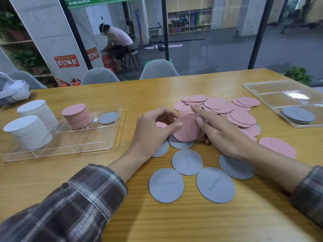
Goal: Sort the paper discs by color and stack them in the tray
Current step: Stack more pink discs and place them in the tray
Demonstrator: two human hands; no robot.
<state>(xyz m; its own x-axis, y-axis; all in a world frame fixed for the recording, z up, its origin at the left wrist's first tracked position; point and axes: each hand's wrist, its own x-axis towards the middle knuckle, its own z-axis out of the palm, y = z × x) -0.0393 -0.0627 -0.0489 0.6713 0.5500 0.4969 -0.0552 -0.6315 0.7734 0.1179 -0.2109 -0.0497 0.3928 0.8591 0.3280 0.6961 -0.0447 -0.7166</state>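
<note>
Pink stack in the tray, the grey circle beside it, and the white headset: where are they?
pink stack [75, 117], head view, on its side.
grey circle [108, 117], head view, on its middle.
white headset [19, 89], head view, on its front shell.

Pink bundle [186, 130]: only the front disc's face shows; the discs behind it sit edge-on, too thin to count
Left hand [152, 131]: covers most of a lone pink disc [161, 124]; hides the upper side of the left grey disc [161, 150]
Right hand [225, 135]: lower fingers out of sight beneath the pink bundle; the wrist overlaps the right grey disc [235, 167]
Middle grey disc [180, 144]: top half hidden behind the pink bundle
Right tray [258, 89]: cut off by the right edge
Headset [16, 91]: cut off by the left edge
Outer pink disc [277, 148]: writing blurred, unreadable
</note>
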